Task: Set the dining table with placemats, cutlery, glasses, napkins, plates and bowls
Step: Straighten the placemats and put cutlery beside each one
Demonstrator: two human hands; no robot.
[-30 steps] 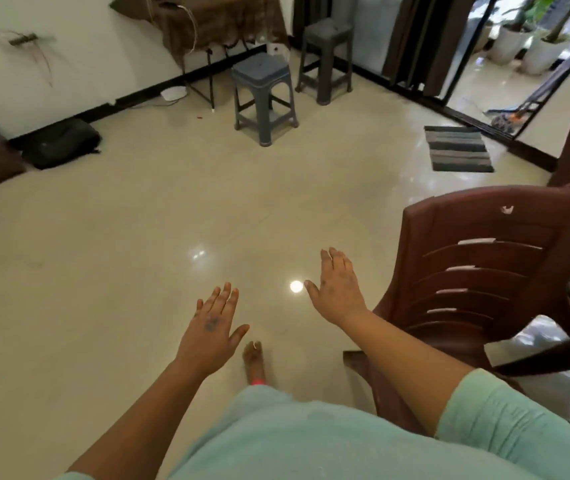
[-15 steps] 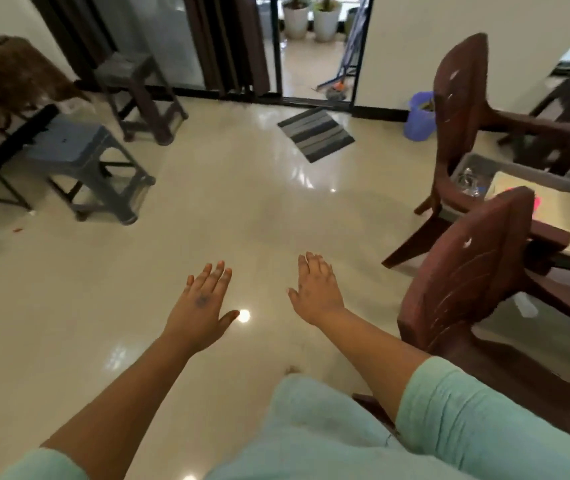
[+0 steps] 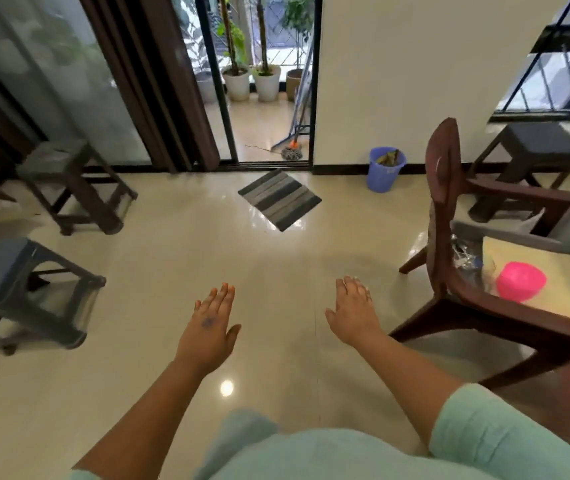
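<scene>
Hands [image 3: 207, 330] [image 3: 354, 311] empty, no legible writing

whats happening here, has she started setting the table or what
Nothing is being handled yet. The person's left hand and right hand are both held out open and empty over the shiny floor. To the right stands a brown chair, and beyond it a surface carrying a pink bowl and what looks like clear glassware. No placemats or cutlery can be made out in this view.
</scene>
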